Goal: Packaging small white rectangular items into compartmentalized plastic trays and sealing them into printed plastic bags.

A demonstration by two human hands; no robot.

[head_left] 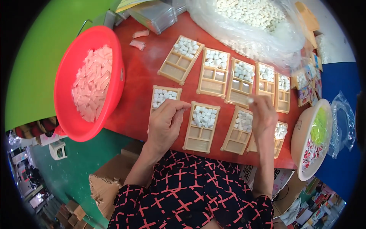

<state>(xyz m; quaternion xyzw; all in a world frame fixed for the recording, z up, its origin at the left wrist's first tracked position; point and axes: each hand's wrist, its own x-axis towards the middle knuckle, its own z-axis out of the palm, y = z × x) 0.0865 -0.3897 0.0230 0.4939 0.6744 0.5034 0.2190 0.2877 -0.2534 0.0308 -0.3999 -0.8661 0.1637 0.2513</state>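
Note:
My right hand [265, 116] is closed in a pinch on a small white cube [250, 100], raised over the right-hand trays. My left hand [164, 124] is bent, thumb close to forefinger. Its forefinger tip reaches the top left corner of a beige divided tray [201, 145]; anything held there is too small to make out. White cubes [204, 116] fill that tray's upper compartment, and its lower compartments are bare. The left hand partly covers another tray [154, 88]; the right arm hides part of the trays [281, 142] at the right.
Behind stands a row of similar trays [212, 86] with cubes. A clear bag of white cubes [251, 15] lies beyond. At left is a red basin [118, 82] of pink packets; at right, a cream bowl [297, 147] with wrapped pieces. Clear plastic boxes [154, 17] stand far left.

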